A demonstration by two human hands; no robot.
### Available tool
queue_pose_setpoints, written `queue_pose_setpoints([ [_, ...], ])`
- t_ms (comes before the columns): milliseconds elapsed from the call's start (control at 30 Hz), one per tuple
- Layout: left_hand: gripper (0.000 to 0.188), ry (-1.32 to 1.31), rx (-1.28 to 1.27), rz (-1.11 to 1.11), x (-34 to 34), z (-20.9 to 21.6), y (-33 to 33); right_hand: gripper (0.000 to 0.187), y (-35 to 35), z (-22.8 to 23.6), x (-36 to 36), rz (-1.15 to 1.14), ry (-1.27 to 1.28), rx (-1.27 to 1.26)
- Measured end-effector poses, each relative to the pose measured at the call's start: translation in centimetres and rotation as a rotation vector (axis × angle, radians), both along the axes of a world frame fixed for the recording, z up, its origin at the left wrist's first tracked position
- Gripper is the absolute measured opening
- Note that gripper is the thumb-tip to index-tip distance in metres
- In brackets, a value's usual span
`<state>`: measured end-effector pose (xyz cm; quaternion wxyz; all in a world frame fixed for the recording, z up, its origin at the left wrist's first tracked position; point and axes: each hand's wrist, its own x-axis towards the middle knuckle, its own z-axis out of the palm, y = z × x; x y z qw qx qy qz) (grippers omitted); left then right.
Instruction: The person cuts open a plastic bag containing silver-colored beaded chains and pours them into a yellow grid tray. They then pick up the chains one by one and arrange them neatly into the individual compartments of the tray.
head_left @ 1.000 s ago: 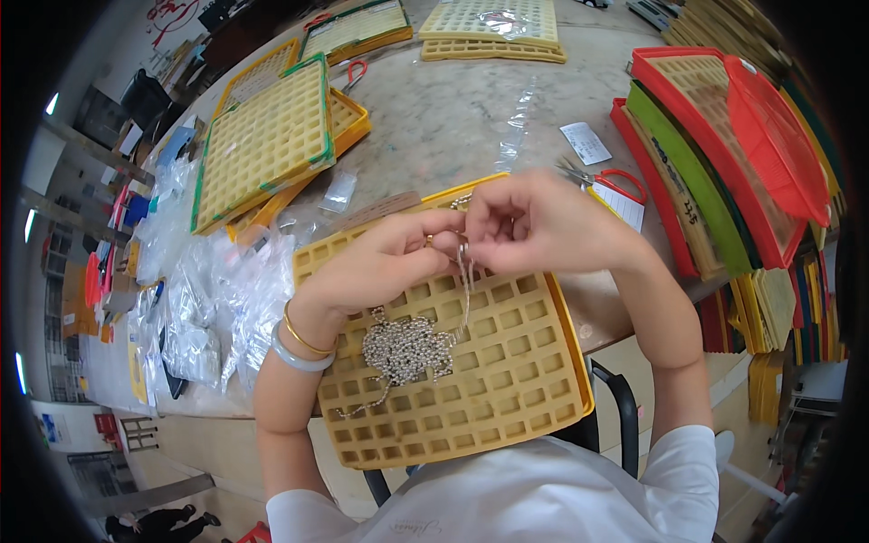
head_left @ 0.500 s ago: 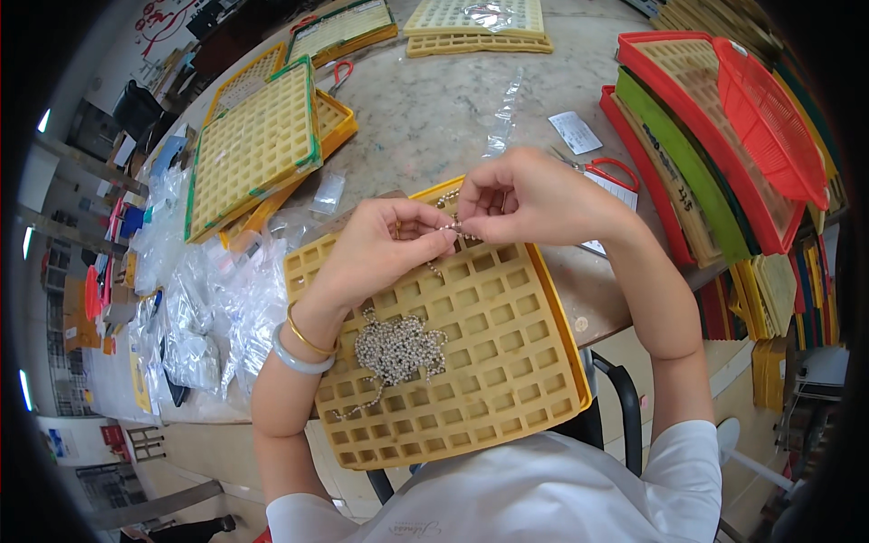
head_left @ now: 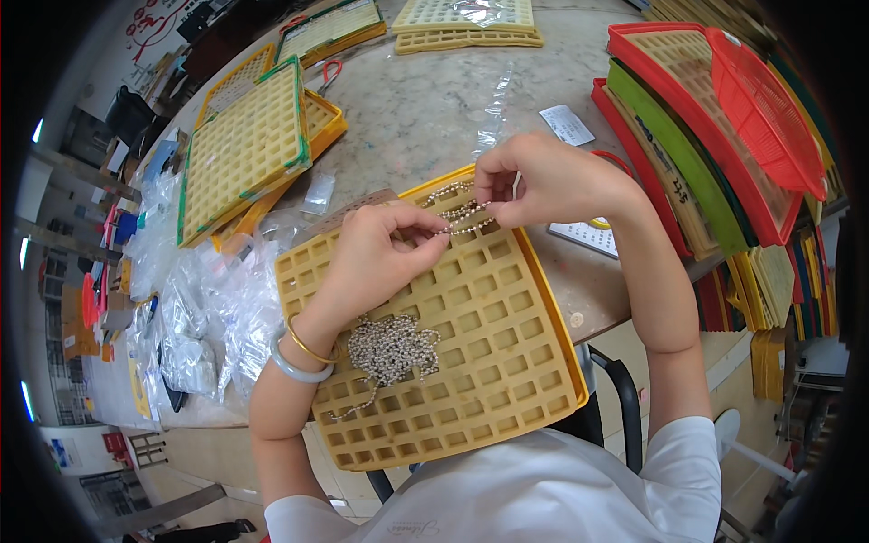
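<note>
A yellow grid tray [head_left: 507, 362] lies in front of me, half over the table edge. A pile of silver bead chains [head_left: 394, 348] rests in its middle. My left hand [head_left: 380, 258] and my right hand [head_left: 543, 181] are over the tray's far end, each pinching an end of one silver bead chain [head_left: 457, 213] stretched between them. Two bangles circle my left wrist.
Stacked yellow grid trays, one green-rimmed [head_left: 244, 145], lie at the left. More trays [head_left: 466, 23] sit at the far side. Red and green trays [head_left: 706, 136] lean at the right. Clear plastic bags [head_left: 199, 308] crowd the left. Red-handled scissors [head_left: 328, 72] and a paper slip [head_left: 568, 124] lie on the table.
The chain hung down from both hands a second ago; now it is pulled sideways between them. My hands have moved apart slightly, above the tray's far end.
</note>
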<state>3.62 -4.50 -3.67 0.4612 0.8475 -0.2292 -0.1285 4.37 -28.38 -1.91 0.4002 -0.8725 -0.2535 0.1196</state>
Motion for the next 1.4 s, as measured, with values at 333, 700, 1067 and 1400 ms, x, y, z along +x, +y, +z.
queue_pose_setpoints([
  [333,0.015,-0.193,0.103,-0.097,-0.3,-0.2,0.0,0.018,-0.6,-0.1,-0.1,0.061,-0.044,-0.232],
  [700,0.013,-0.225,0.171,-0.089,-0.7,0.7,0.4,0.011,0.9,-0.6,-0.3,0.063,-0.138,-0.223],
  [1067,0.019,-0.478,0.091,-0.200,-0.4,-1.2,0.9,0.013,3.4,0.2,-2.6,0.398,0.006,0.065],
  [1400,0.021,0.145,-0.199,-0.033,0.1,0.1,0.9,0.010,4.7,0.4,-4.0,0.302,-0.002,0.174],
])
